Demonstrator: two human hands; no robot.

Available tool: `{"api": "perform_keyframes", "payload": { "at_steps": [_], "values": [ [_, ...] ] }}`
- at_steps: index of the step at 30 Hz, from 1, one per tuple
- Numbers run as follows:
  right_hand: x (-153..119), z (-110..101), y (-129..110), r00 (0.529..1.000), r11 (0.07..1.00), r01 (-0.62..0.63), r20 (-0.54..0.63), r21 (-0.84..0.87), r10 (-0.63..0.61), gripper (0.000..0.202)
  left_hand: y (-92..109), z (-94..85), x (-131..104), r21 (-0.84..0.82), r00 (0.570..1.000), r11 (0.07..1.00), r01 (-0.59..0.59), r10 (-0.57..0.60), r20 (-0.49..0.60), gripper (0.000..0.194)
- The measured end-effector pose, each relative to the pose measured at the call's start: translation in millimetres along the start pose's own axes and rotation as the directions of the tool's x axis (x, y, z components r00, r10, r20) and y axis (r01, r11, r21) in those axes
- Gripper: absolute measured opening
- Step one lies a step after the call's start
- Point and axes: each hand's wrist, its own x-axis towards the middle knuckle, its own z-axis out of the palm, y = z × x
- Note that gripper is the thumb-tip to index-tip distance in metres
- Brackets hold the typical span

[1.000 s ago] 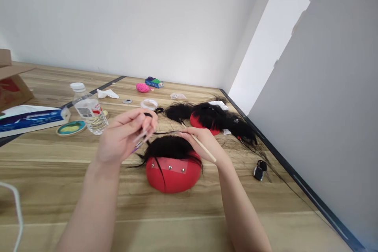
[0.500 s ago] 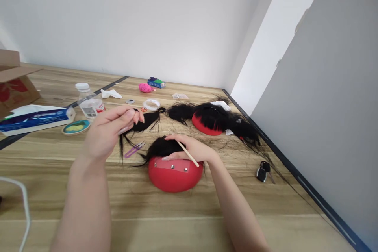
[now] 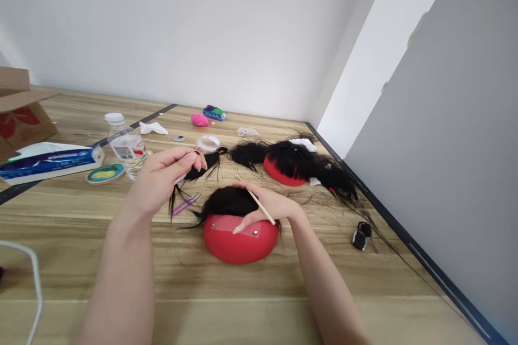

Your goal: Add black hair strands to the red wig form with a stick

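A red dome-shaped block [image 3: 238, 250] stands in front of me, with black hair [image 3: 224, 202] over its far side and a clear strip [image 3: 224, 225] pinned across its front. My right hand [image 3: 277, 204] rests on the block, its thumb at the strip and its fingers over the hair. A thin wooden stick [image 3: 261, 206] is held in the crook of that hand; its far tip is hard to see. To the left, my left hand [image 3: 156, 180] is raised off the table, thumb and fingers pinched on a lock of black hair [image 3: 173, 202] that hangs below it.
Purple thread snips [image 3: 185, 205] lie left of the block. Behind are a tied hair bundle [image 3: 206, 163] and a second red block [image 3: 279, 172] with hair. A plastic bottle [image 3: 125, 143], tissue pack [image 3: 52, 161] and cardboard box [image 3: 26, 118] stand left; a small black item [image 3: 360, 237] lies right.
My left hand has shifted slightly right and down, still pinching the hair. My right thumb has come down onto the clear strip, covering its middle pin, and its fingers have spread wider.
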Motion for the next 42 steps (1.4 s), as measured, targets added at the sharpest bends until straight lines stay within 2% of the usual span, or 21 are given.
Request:
{"api": "perform_keyframes", "payload": {
  "at_steps": [2, 6, 12, 16, 18, 22, 28, 30, 34, 37, 40, 42],
  "values": [
    [-0.5, -0.2, 1.9, 1.000, 1.000, 0.001, 0.012, -0.007, -0.001, 0.098, 1.9, 0.9, -1.0, 0.009, 1.000, 1.000, 0.015, -0.015, 0.010, 0.022],
    [0.1, 0.6, 4.1, 1.000, 1.000, 0.005, -0.002, 0.003, -0.005, 0.074, 7.8, 1.3, -3.7, 0.028, 0.992, 0.997, 0.078, -0.080, 0.097, 0.022],
    [2.3, 1.6, 5.6, 0.997, 0.997, 0.038, -0.067, 0.070, -0.033, 0.046, 9.1, 1.6, -4.0, 0.021, 0.985, 0.999, 0.041, -0.044, 0.168, 0.023],
    [4.3, 2.6, 2.5, 0.995, 0.995, -0.009, -0.098, 0.097, 0.019, 0.043, 9.9, 4.4, -3.7, 0.017, 0.961, 0.999, 0.036, -0.039, 0.272, 0.030],
    [5.7, 3.2, 1.2, 0.993, 0.995, -0.015, -0.118, 0.097, 0.026, 0.040, 11.4, 7.6, -3.9, 0.008, 0.920, 0.998, 0.069, -0.067, 0.385, 0.034],
    [8.7, 3.9, 3.2, 0.987, 0.995, 0.015, -0.162, 0.097, 0.001, 0.032, 10.8, 20.3, -2.6, -0.029, 0.800, 0.994, 0.109, -0.070, 0.596, 0.036],
    [10.9, 5.5, 11.1, 0.976, 0.995, 0.064, -0.213, 0.079, -0.046, 0.030, -8.8, 51.7, 3.2, -0.145, 0.612, 0.968, 0.205, -0.011, 0.791, 0.035],
    [11.9, 5.4, 15.7, 0.972, 0.997, 0.031, -0.232, 0.065, -0.015, 0.031, -15.8, 58.7, 4.9, -0.158, 0.582, 0.957, 0.244, -0.014, 0.813, 0.034],
    [11.3, 0.0, 29.0, 0.949, 0.996, -0.050, -0.308, 0.079, 0.072, 0.034, -23.2, 59.8, 7.0, -0.211, 0.589, 0.910, 0.357, -0.044, 0.807, 0.032],
    [6.6, -9.5, 33.0, 0.900, 0.983, -0.077, -0.412, 0.167, 0.141, 0.040, -25.6, 55.8, 8.3, -0.251, 0.619, 0.885, 0.393, -0.053, 0.783, 0.028],
    [0.5, -20.2, 26.1, 0.820, 0.932, 0.000, -0.534, 0.363, 0.207, 0.048, -28.7, 54.8, 10.1, -0.282, 0.648, 0.856, 0.433, -0.078, 0.758, 0.024],
    [-3.4, -25.5, 17.9, 0.791, 0.868, 0.091, -0.565, 0.488, 0.234, 0.049, -31.3, 56.1, 11.4, -0.306, 0.671, 0.847, 0.434, -0.077, 0.737, 0.024]
  ]
}}
